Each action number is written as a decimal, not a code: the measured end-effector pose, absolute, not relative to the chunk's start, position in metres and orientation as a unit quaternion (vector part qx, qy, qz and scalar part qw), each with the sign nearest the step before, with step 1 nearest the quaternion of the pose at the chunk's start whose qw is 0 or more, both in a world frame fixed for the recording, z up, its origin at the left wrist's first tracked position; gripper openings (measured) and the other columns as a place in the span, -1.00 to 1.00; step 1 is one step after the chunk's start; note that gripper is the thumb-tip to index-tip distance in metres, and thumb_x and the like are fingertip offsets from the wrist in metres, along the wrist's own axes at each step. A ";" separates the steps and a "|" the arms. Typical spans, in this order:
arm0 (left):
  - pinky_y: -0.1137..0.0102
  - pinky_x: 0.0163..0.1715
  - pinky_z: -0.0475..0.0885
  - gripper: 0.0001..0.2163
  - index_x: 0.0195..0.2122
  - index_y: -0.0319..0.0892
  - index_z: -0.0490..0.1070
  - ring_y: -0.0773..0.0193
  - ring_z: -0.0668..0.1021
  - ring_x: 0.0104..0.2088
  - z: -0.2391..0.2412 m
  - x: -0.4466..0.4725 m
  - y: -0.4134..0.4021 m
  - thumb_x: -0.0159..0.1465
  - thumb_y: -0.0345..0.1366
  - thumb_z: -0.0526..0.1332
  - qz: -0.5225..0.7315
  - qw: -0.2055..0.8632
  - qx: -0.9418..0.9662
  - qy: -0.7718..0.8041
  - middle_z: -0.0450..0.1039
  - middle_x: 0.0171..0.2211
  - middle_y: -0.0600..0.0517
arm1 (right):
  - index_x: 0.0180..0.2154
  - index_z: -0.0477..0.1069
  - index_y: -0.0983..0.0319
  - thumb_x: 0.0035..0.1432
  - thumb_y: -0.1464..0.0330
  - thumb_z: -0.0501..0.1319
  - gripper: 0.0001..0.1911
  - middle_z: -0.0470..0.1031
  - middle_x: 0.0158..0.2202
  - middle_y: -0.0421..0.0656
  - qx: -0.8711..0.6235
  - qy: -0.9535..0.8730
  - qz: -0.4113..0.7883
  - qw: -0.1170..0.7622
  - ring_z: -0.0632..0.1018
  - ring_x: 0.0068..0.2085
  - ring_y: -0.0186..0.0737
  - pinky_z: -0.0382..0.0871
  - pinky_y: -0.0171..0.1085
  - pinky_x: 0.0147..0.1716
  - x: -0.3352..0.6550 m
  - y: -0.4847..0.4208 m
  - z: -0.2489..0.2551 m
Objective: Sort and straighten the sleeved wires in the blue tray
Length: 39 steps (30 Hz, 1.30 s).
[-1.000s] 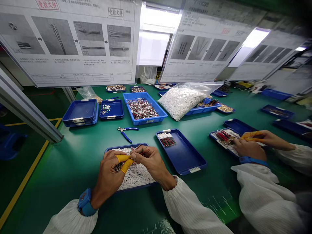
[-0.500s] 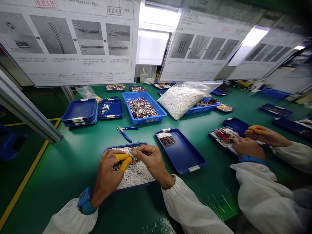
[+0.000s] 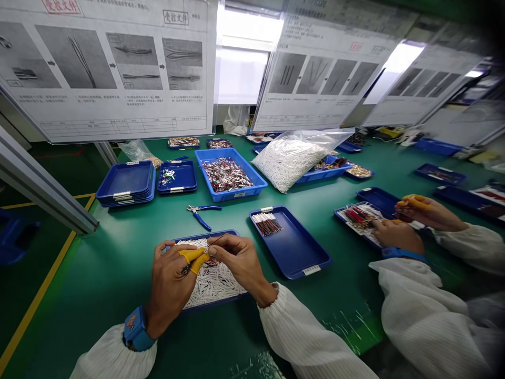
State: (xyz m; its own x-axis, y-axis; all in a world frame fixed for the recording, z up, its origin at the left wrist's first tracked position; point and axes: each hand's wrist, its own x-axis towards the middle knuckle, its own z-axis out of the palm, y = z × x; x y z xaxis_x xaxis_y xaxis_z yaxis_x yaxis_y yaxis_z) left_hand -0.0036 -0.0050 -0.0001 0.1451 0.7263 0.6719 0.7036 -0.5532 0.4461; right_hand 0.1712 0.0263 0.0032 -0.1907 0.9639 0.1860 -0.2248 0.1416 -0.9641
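Note:
My left hand [image 3: 171,276], with yellow finger cots on thumb and forefinger, is closed in a pinch on thin wires [image 3: 213,241]. Directly opposite, my right hand [image 3: 238,263] pinches the same wires, fingertips almost touching the left ones. What lies between the fingertips is mostly hidden. Dark wire ends show under the left palm. Both hands are over a blue tray [image 3: 232,299] full of short white sleeves [image 3: 216,287]. To its right, a longer blue tray [image 3: 294,247] holds a row of white-sleeved red, black and green wires [image 3: 267,223].
Blue-handled cutters [image 3: 202,216] lie behind the sleeve tray. Farther back stand stacked blue trays [image 3: 125,181], a blue bin [image 3: 236,195] of wire pieces and a bag [image 3: 286,160] of white sleeves. At right, a co-worker's hands [image 3: 400,237] work over another tray.
The whole view has shifted slightly left. My hands remain pinched together over the sleeve tray, and the wire end that stuck up between them now lies lower, beside my right fingers.

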 end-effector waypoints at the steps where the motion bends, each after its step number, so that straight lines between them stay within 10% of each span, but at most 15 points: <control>1: 0.06 0.00 0.27 -0.89 -0.29 -0.11 0.56 0.12 0.67 -0.26 0.000 -0.004 -0.005 0.28 -0.44 0.25 0.447 0.003 0.759 0.473 0.68 -0.32 0.04 | -0.16 0.64 0.14 0.09 0.26 0.46 -0.75 0.56 -0.33 -0.18 -0.360 -0.555 0.506 0.553 0.51 -0.39 -0.27 0.47 -0.27 -0.40 0.173 0.027 0.003; 5: 0.09 -0.05 0.26 -0.85 -0.32 -0.14 0.53 0.12 0.67 -0.27 0.002 -0.007 -0.005 0.26 -0.50 0.20 0.418 -0.021 0.767 0.486 0.67 -0.34 0.04 | 0.11 0.49 0.02 0.20 0.39 0.39 -0.56 0.50 -0.12 -0.13 -0.359 -0.683 0.212 0.600 0.52 -0.23 -0.20 0.49 -0.17 -0.20 0.185 0.027 0.008; 13: 0.08 -0.05 0.27 -0.81 -0.46 -0.16 0.41 0.07 0.67 -0.17 0.003 -0.013 -0.005 0.23 -0.54 0.14 0.376 -0.062 0.810 0.446 0.68 -0.32 -0.03 | -0.11 0.60 0.08 0.32 0.46 0.25 -0.79 0.49 0.08 -0.01 -0.347 -0.824 -0.096 0.437 0.48 0.03 -0.02 0.39 -0.03 0.01 0.196 0.030 0.018; 21: -0.05 0.10 0.24 -0.72 -0.57 -0.08 0.36 -0.06 0.63 -0.06 -0.008 -0.021 0.008 0.31 -0.25 0.16 0.322 -0.064 0.811 0.483 0.68 -0.25 -0.05 | -0.22 0.60 0.17 0.36 0.39 0.19 -0.81 0.64 -0.17 -0.14 -0.381 -0.834 -0.032 0.398 0.53 -0.16 -0.16 0.37 -0.19 -0.11 0.208 0.041 0.014; 27: -0.06 0.13 0.27 -0.69 -0.04 -0.12 0.52 -0.11 0.60 -0.03 -0.005 -0.026 0.013 0.34 -0.16 0.07 0.308 -0.081 0.773 0.548 0.64 -0.08 -0.12 | -0.15 0.63 0.15 0.32 0.32 0.18 -0.77 0.66 -0.16 -0.13 -0.725 -0.618 0.022 0.302 0.59 -0.15 -0.16 0.36 -0.29 -0.15 0.288 0.077 0.013; 39: -0.04 0.14 0.26 -0.75 -0.26 -0.11 0.55 -0.04 0.61 -0.08 -0.009 -0.025 0.011 0.34 -0.16 0.10 0.275 -0.042 0.788 0.549 0.64 -0.11 -0.11 | -0.23 0.68 0.16 0.26 0.32 0.19 -0.75 0.69 -0.24 0.00 -0.820 -0.548 0.015 0.164 0.64 -0.14 -0.03 0.31 -0.21 -0.14 0.330 0.112 -0.026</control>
State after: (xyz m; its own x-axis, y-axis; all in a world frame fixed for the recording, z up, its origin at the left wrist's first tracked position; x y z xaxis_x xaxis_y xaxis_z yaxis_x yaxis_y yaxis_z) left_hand -0.0245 0.0113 -0.0095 0.2459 0.8419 0.4803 0.8883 -0.3940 0.2359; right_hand 0.3297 0.1120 -0.0264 0.3980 0.9043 0.1543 0.8943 -0.3449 -0.2852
